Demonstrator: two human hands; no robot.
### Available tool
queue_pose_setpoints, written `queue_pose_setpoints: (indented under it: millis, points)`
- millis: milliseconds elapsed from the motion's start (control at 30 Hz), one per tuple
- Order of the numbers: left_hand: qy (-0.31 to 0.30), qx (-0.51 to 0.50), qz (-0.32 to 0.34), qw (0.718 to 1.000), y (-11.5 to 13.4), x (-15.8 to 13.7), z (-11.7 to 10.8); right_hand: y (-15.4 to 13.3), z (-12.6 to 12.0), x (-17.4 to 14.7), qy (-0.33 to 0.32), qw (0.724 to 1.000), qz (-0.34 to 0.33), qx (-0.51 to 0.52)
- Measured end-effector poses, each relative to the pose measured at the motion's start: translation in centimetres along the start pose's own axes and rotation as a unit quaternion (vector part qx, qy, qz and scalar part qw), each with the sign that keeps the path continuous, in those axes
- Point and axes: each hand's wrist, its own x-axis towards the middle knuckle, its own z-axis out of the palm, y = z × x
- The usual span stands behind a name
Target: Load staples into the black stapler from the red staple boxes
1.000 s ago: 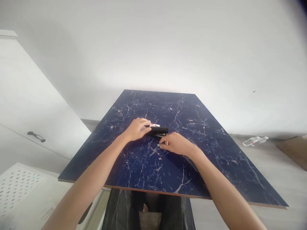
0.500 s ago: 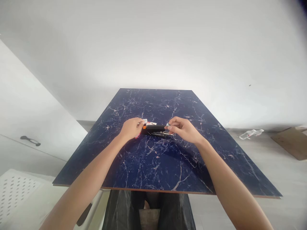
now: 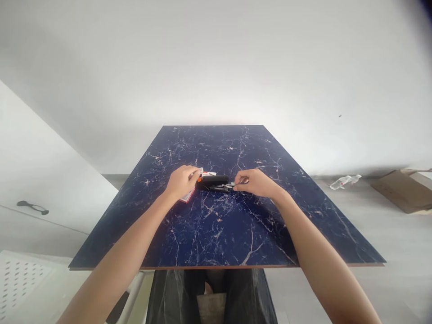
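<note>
A small black case-like object (image 3: 216,179) with an orange patch at its left end lies mid-table. Slim silvery metal pieces (image 3: 221,186) lie along its near side. My right hand (image 3: 256,182) is closed in a pinch at the right end of these pieces, its fingertips on a silvery tip. At the case's left end is my left hand (image 3: 182,181), fingers bent together beside a small white piece; its exact grip is hidden. A red-and-white packet (image 3: 188,196) shows partly under that hand. Behind the case lies a white-and-red paper piece (image 3: 209,173).
The blue marbled table (image 3: 216,234) stands against a white wall. On the floor to the right are a clear plastic bottle (image 3: 344,182) and a cardboard box (image 3: 403,191). A white perforated surface (image 3: 23,279) is at lower left, below a door with a dark handle (image 3: 33,207).
My right hand has come down from the case's upper right corner to the silvery pieces. My left hand stays at the left end, with more of the red-and-white packet showing. The view has shifted slightly.
</note>
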Motion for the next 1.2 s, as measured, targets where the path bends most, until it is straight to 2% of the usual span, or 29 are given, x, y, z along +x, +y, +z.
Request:
queue_pose_setpoints:
  millis: [400, 900, 1200]
  points:
    - [-0.018, -0.044, 0.052, 0.997, 0.2, -0.2, 0.7, -0.3, 0.9, 0.2, 0.017, 0.994, -0.031, -0.103]
    - [-0.038, -0.062, 0.063, 0.995, 0.4, -0.3, 0.7, -0.6, 1.2, 0.2, 0.035, 0.996, -0.025, -0.079]
    - [-0.042, -0.089, 0.06, 0.993, 0.4, -0.3, 0.6, -0.2, 1.2, 0.3, 0.013, 0.997, -0.017, -0.074]
